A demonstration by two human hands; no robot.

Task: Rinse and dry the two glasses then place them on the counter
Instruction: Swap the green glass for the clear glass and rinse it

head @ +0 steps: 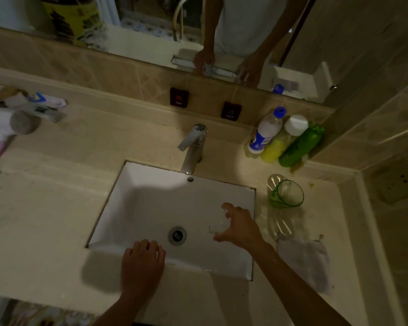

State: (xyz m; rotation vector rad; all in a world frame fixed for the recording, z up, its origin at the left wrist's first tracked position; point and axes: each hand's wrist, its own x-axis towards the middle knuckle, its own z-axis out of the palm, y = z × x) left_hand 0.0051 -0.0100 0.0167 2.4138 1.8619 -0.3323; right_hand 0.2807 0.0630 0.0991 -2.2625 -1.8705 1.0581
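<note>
Right now the right hand (239,225) is reaching out over the right part of the white sink (151,208), its fingers and thumb curling round a small clear glass (218,228). That glass is sitting on the hand's inner side, toward the drain (177,235), held above the basin and tilted, though it is so transparent in the dim light that its exact angle is hard to make out. The left hand (143,260) is resting on the near rim of the sink, fingers bent loosely over the edge and holding nothing.

Meanwhile the second glass, a green-tinted glass (286,194), is standing on the beige counter (45,220) to the right of the basin, well apart from both hands and beyond the right hand's fingertips. A crumpled pale cloth (304,260) is lying on the counter just to the right of the right forearm.

Behind the basin the chrome tap (193,147) is standing with no water visibly running. Three bottles are leaning together in the back right corner: a white bottle with a blue cap (266,130), a yellow bottle (278,144) and a green bottle (302,144). Above them a mirror (151,27) is reflecting the person's arms.
</note>
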